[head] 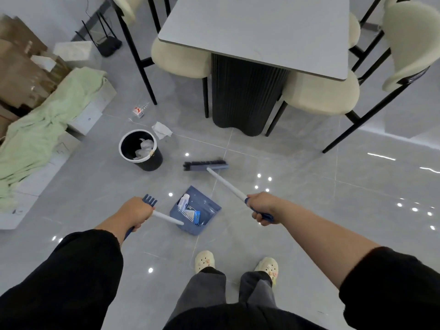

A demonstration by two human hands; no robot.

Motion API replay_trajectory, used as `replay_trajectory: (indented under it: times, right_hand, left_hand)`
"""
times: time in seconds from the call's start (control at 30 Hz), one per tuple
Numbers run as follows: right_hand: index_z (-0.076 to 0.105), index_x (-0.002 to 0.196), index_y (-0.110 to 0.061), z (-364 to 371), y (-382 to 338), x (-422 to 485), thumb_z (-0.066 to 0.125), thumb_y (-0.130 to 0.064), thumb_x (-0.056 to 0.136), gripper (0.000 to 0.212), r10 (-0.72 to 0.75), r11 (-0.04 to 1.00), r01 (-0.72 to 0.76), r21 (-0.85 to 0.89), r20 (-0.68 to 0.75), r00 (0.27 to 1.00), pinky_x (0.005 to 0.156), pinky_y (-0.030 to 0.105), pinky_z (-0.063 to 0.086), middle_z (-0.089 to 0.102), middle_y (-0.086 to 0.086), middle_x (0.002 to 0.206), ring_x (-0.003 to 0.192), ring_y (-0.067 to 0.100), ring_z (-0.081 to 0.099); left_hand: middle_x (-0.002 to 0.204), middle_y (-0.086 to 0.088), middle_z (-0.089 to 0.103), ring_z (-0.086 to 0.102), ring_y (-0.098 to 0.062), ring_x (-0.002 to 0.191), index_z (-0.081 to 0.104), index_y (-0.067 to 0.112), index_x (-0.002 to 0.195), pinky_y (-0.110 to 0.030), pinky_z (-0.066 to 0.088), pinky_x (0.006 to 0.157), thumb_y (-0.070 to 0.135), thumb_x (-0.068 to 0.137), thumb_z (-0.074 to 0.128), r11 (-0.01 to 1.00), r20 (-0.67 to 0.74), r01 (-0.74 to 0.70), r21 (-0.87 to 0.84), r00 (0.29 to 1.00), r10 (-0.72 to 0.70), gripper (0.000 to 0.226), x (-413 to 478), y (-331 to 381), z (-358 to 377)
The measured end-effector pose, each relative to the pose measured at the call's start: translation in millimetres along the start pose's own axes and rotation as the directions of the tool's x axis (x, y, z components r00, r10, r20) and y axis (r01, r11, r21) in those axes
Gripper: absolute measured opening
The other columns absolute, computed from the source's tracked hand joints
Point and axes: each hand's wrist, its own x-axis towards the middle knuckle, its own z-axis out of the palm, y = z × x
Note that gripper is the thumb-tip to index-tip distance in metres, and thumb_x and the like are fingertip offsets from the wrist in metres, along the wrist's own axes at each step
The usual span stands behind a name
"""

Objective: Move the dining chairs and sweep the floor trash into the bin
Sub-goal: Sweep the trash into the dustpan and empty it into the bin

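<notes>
Lying at far left was a green cloth (42, 129). Right of it stood the bin (153, 163), paper inside, with a tissue (162, 130) and a wrapper (138, 111) on the floor (309, 217) just above it. The left hand (137, 214) gripped the dustpan (210, 207) handle; the pan, at centre, held litter. The right hand (262, 207) gripped the broom (206, 166) handle, bristles on the floor. Chairs (321, 94) sat tucked under the bench (262, 27), upper right.

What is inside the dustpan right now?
The dustpan holds a small white container and a blue-and-white packet, both lying toward its handle end. Anything beneath them is hidden, and their labels are too small to read.
</notes>
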Motion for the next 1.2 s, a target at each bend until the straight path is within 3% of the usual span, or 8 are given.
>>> replay_trajectory:
  times: [0.13,0.23,0.4,0.6,0.77,0.97,1.07,1.2]
  right_hand:
    - [0.051,0.121,-0.013,20,16,1,0.040,-0.015,0.095,0.029,0.125,0.992,-0.124,-0.014,0.136,0.983,0.036,0.014,0.023,0.039,0.002,0.054,0.032,0.009,0.031]
    - [0.047,0.116,-0.014,1,20,-24,0.045,-0.018,0.097,0.020,0.166,0.967,-0.206,0.153,0.241,0.956,0.029,0.012,0.021,0.039,-0.001,0.046,0.029,0.006,0.033]
    - [0.051,0.118,-0.020,-25,19,-66,0.043,-0.020,0.099,0.021,0.080,0.964,-0.113,0.242,0.143,0.987,0.029,0.012,0.021,0.040,0.002,0.053,0.030,0.006,0.032]
    - [0.051,0.117,-0.008,39,16,-25,0.044,-0.020,0.094,0.027,0.092,0.984,-0.092,0.151,0.008,0.996,0.033,0.013,0.025,0.041,0.003,0.055,0.031,0.008,0.030]
    - [0.047,0.097,-0.009,69,33,-34,0.045,-0.015,0.095,0.007,0.175,0.954,-0.206,0.219,0.154,0.972,0.031,0.013,0.024,0.042,0.002,0.051,0.031,0.008,0.032]
    - [0.051,0.122,-0.011,37,51,-77,0.047,-0.020,0.097,0.027,0.099,0.931,-0.125,0.343,0.094,0.991,0.029,0.013,0.022,0.043,0.002,0.049,0.031,0.007,0.032]
    - [0.052,0.126,-0.012,35,49,-78,0.048,-0.021,0.095,0.032,0.045,0.957,-0.047,0.288,0.014,0.999,0.031,0.014,0.024,0.044,0.003,0.055,0.031,0.008,0.032]
    - [0.054,0.119,-0.008,50,40,-63,0.043,-0.016,0.093,0.030,-0.015,0.977,0.033,0.211,-0.087,0.996,0.035,0.012,0.025,0.043,0.006,0.061,0.032,0.009,0.032]
  left_hand:
    - [0.057,-0.011,0.040,0.033,-0.020,0.045,0.060,-0.004,0.103,-0.026,0.028,0.047,-0.001,0.087,0.044,0.997,0.045,-0.001,-0.080,0.999,0.005,0.023,5,-7,0]
    - [0.057,-0.009,0.038,0.030,-0.017,0.046,0.055,0.001,0.104,-0.023,0.025,0.049,0.000,0.087,0.041,0.983,0.106,0.031,-0.182,0.994,-0.012,0.022,2,1,-2]
    - [0.069,-0.011,0.041,0.036,-0.019,0.053,0.055,-0.002,0.117,-0.022,0.033,0.050,0.000,0.084,0.043,0.968,0.163,0.073,-0.242,0.986,-0.033,0.035,4,2,0]
    - [0.077,-0.013,0.048,0.047,-0.024,0.057,0.055,0.001,0.104,-0.025,0.041,0.055,0.010,0.087,0.050,0.975,0.212,0.015,-0.222,0.977,0.034,0.020,4,0,-2]
    - [0.084,-0.015,0.052,0.056,-0.025,0.067,0.053,-0.001,0.108,-0.029,0.046,0.057,0.013,0.090,0.050,0.976,0.236,-0.012,-0.219,0.970,0.065,0.023,7,-2,-3]
    - [0.084,-0.012,0.053,0.063,-0.027,0.068,0.055,0.006,0.095,-0.029,0.049,0.063,0.019,0.089,0.053,0.968,0.307,-0.015,-0.252,0.947,0.094,0.015,-7,-13,-9]
    - [0.068,-0.011,0.049,0.049,-0.022,0.053,0.053,0.009,0.090,-0.024,0.039,0.055,0.007,0.092,0.043,0.961,0.312,0.000,-0.275,0.946,0.090,0.010,-18,-15,-4]
    - [0.063,-0.012,0.041,0.033,-0.019,0.047,0.051,0.005,0.092,-0.023,0.029,0.049,-0.003,0.083,0.039,0.979,0.173,-0.074,-0.191,0.979,0.107,0.017,-32,-16,11]
